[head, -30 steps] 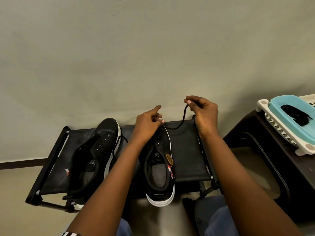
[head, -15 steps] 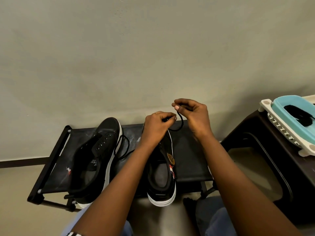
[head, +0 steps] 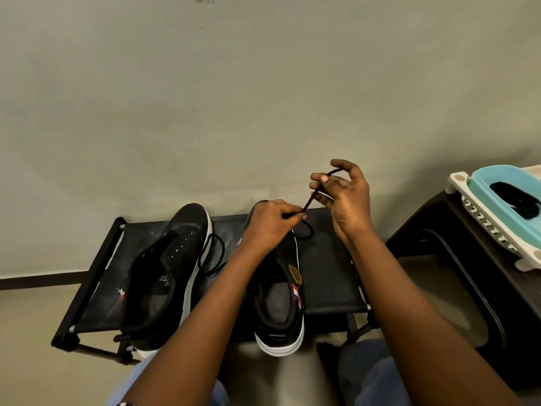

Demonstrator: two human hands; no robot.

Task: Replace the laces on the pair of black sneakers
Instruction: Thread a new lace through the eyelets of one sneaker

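Above the low black fabric shoe rack [head: 328, 276], the right hand [head: 348, 197] is pinching a thin black cord lace [head: 311, 200] in curled fingers; the left hand [head: 272, 224] is gripping its lower stretch over the right black canvas sneaker [head: 281, 300], the lace running taut between both hands.

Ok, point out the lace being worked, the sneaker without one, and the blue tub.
black lace [head: 308, 204], head view, on the taut stretch between the hands.
left sneaker [head: 191, 218], head view, on its toe.
blue tub [head: 484, 180], head view, on its near rim.
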